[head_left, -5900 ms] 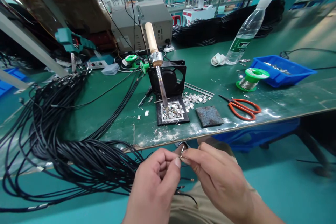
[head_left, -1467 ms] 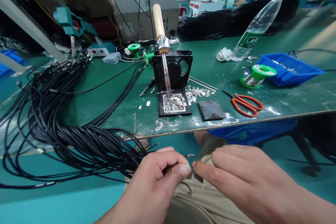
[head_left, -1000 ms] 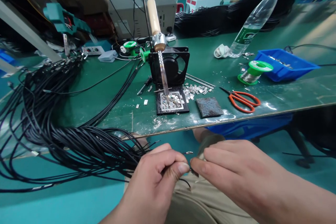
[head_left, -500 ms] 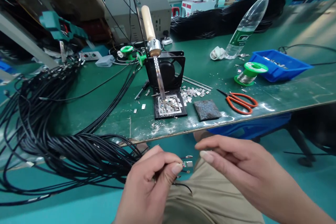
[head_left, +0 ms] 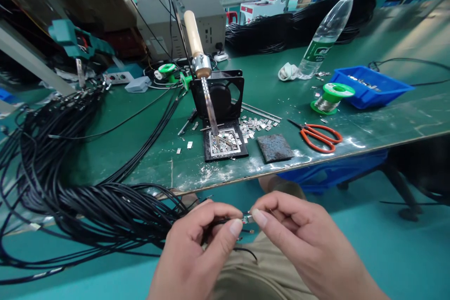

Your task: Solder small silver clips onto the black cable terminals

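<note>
A green workbench (head_left: 379, 122) spans the view, and a thick bundle of black cables (head_left: 130, 211) droops over its front edge at left. Toward the right of the bench stands a blue bin (head_left: 383, 98) of small metal parts. A wooden-handled soldering iron (head_left: 202, 63) leans in front of a black fan (head_left: 218, 98), its tip down over a framed tray (head_left: 228, 155) of scraps.

Nearer the body, both hands meet in the air over the lap. The left hand (head_left: 202, 243) is curled, thumb and forefinger closed in a pinch on a thin cable (head_left: 221, 221) (most of that grip is hidden by the fingers). The right hand (head_left: 302, 239) has changed most: half a second ago it stood apart, thumb and forefinger spread, and now those two tips close on the free end of a small metal-shelled connector (head_left: 249, 219), the other fingers loosely bent. The connector sits between the hands, just beyond the left thumb. The work therefore seems to have gone from one-handed holding to handling from both ends.
</note>
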Tool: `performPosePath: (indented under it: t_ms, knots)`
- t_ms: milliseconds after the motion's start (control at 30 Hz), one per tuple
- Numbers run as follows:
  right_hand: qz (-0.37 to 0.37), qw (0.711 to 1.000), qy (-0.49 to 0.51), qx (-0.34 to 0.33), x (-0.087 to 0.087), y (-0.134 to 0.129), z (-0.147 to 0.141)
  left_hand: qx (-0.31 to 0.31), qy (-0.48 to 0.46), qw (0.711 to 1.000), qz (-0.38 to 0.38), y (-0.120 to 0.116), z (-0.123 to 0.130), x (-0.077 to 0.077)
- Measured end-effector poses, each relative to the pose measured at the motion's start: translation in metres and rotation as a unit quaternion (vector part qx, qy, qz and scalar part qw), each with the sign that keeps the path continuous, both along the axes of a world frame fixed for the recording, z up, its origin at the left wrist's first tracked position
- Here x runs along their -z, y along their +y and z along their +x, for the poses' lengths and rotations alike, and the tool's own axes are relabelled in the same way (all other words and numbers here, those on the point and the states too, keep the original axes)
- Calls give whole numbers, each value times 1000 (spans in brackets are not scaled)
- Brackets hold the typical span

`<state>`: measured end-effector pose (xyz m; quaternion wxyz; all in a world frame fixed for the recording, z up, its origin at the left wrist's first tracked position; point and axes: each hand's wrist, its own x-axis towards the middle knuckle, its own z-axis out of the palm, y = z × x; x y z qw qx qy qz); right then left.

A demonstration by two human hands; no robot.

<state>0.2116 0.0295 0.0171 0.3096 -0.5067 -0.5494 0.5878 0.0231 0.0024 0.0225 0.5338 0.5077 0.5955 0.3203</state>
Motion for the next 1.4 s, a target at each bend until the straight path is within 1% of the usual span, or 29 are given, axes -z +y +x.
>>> performPosePath:
  t_ms: [67,167,300,400,633,800,1000,1233,1400]
  knots:
    - [4,1000,-4,0,-2,0,-2,-24,-51,998,-39,1,1,0]
    - [13,1000,-21,-5,-1,-2,-2,-32,-73,994,-70,3,2,-2]
    - [9,999,-29,-9,2,-3,0,-37,-79,994,-68,9,4,-2]
    - [4,999,-34,-7,3,-2,0,-48,-104,991,-69,12,5,-1]
    - [-5,1000,-18,-4,0,0,-3,-59,-165,977,-119,11,3,0]
    - [-3,1000,-6,7,3,-3,-3,-66,-194,971,-123,14,2,3]
    - [-2,1000,1,5,5,-2,-5,-78,-225,962,-137,18,3,0]
    - [-1,1000,-15,7,7,-1,-6,-88,-233,957,-149,20,4,0]
    - [-2,1000,-25,2,3,1,-8,-95,-233,958,-140,22,4,0]
